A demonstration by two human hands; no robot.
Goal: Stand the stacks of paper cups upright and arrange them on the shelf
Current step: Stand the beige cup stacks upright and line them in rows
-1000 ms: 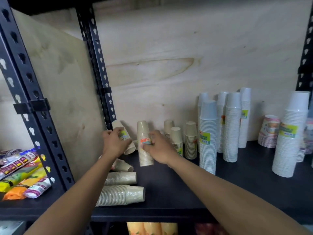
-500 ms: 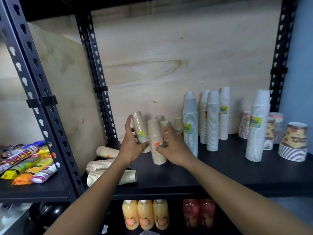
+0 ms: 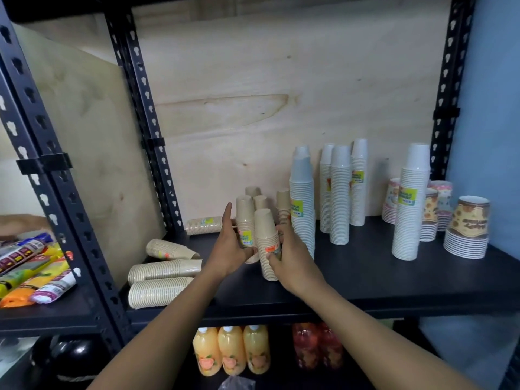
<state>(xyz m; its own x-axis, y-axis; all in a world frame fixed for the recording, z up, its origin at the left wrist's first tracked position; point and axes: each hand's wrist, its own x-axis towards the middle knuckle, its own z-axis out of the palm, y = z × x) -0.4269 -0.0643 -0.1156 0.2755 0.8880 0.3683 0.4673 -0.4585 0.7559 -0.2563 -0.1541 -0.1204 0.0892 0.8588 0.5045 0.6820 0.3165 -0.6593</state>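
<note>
Running across the middle of the view is a black shelf board (image 3: 380,280) on a dark slotted metal rack (image 3: 146,130), backed by pale plywood (image 3: 267,80), with a blue wall (image 3: 489,108) at 3 o'clock. At 9 o'clock a neighbouring shelf carries coloured snack packets (image 3: 31,268); at 6 o'clock, one level down, stand orange juice bottles (image 3: 230,351). Tall white cup stacks (image 3: 340,195) stand upright at 2 o'clock of the hands, with patterned cups (image 3: 468,223) farther toward 3 o'clock.

Two brown paper cup stacks stand together mouth-down at the centre. The left hand (image 3: 229,249) cups the rear brown stack (image 3: 244,220), which carries a yellow label, with fingers extended upward along its side. The right hand (image 3: 292,263) wraps around the front brown stack (image 3: 267,243), thumb on its orange label. More upright brown stacks (image 3: 282,205) sit just behind at 12 o'clock. Four lying brown stacks (image 3: 164,270) remain at 9 to 10 o'clock of the hands
</note>
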